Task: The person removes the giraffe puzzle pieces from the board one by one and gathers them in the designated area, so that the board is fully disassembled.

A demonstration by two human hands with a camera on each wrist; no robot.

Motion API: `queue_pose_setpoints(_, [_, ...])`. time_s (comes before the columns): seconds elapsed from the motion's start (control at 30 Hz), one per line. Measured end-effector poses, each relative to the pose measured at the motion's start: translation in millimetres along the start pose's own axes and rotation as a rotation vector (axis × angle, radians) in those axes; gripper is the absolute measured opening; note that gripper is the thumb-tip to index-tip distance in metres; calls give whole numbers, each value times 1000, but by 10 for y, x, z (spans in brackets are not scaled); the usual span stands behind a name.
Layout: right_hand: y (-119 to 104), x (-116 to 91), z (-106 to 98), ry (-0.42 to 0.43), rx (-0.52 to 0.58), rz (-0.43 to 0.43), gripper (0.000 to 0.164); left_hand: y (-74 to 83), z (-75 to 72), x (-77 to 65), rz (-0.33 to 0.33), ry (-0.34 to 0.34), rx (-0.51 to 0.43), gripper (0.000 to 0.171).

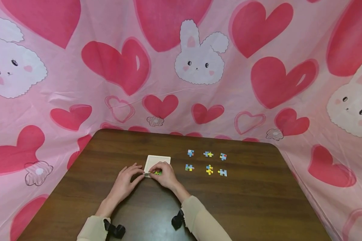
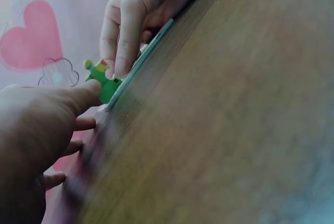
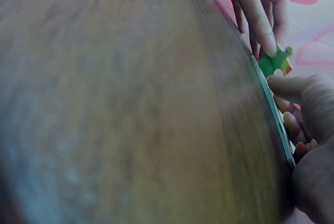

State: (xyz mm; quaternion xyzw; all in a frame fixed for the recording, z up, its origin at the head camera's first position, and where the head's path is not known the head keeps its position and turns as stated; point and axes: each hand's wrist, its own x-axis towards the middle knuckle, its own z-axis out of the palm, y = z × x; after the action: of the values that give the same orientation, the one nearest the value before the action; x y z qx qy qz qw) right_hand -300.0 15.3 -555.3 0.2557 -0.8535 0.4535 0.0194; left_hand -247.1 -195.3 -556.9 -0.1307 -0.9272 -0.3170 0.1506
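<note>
A green jigsaw piece [image 2: 108, 89] with some yellow and red stands tilted up at the near left corner of a pale square puzzle tray [image 1: 154, 160]. My left hand [image 1: 126, 180] pinches this piece at its left side, thumb on its face in the right wrist view. From the other side my right hand [image 1: 166, 175] pinches it with thumb and index finger, the other fingers curled over the tray. Beneath the right hand, another green piece [image 1: 158, 173] lies along the tray's near edge, partly hidden by the fingers.
Several loose jigsaw pieces lie in two rows right of the tray, among them a yellow piece [image 1: 209, 169] and a blue one [image 1: 222, 172]. The brown wooden table [image 1: 247, 194] ends at a pink cloth [image 1: 181, 110] with hearts and rabbits.
</note>
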Motion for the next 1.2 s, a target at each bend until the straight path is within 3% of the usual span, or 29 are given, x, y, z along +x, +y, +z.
queue_pose_setpoints(0.1, [5, 1, 2, 12, -2, -4, 8, 2, 6, 22, 3, 37, -10, 10])
queue_pose_setpoints(0.3, [-16, 0, -1, 14, 36, 20, 23, -5, 28, 38, 13, 82, 32, 22])
queue_pose_setpoints(0.5, [-19, -3, 5, 9, 44, 32, 29, -17, 9, -7, 12, 3, 83, 34])
queue_pose_setpoints(0.73, [-17, 0, -6, 9, -13, 30, 31, -41, -23, -32, -5, -68, 75, 39])
queue_pose_setpoints(1.2, [-5, -17, 13, 21, -40, 34, 28, -67, -11, -58, -8, -78, 63, 37])
